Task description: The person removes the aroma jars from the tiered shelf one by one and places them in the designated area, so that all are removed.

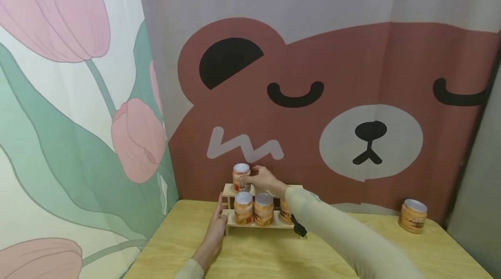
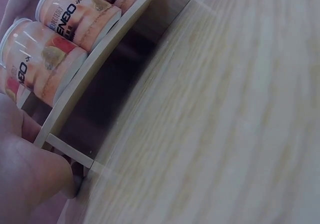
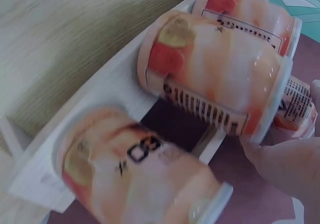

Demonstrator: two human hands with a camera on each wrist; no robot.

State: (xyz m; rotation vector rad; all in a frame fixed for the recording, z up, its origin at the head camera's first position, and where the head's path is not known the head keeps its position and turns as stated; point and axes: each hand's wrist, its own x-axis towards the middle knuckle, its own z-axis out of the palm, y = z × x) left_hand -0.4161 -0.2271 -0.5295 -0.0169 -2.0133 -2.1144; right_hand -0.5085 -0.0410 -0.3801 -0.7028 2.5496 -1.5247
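Observation:
On the upper tier of a small two-tier wooden rack point(image 1: 262, 225) stands a peach-orange jar point(image 1: 241, 178) with a silvery lid. My right hand point(image 1: 268, 180) reaches over the rack and pinches this jar from its right side. Three similar jars line the lower tier: a left one point(image 1: 244, 209), a middle one point(image 1: 264, 210) and a right one point(image 1: 285, 212), partly covered by my right sleeve. My left hand point(image 1: 214, 231) holds the rack's left end, thumb beside the front leg in the left wrist view, the other fingers partly hidden behind it.
Another orange jar point(image 1: 413, 217) stands alone near the right back of the wooden table point(image 1: 168, 244). Behind the rack hangs a curtain point(image 1: 336, 74) with a bear print. A flower-print curtain point(image 1: 78, 148) borders the table's left side.

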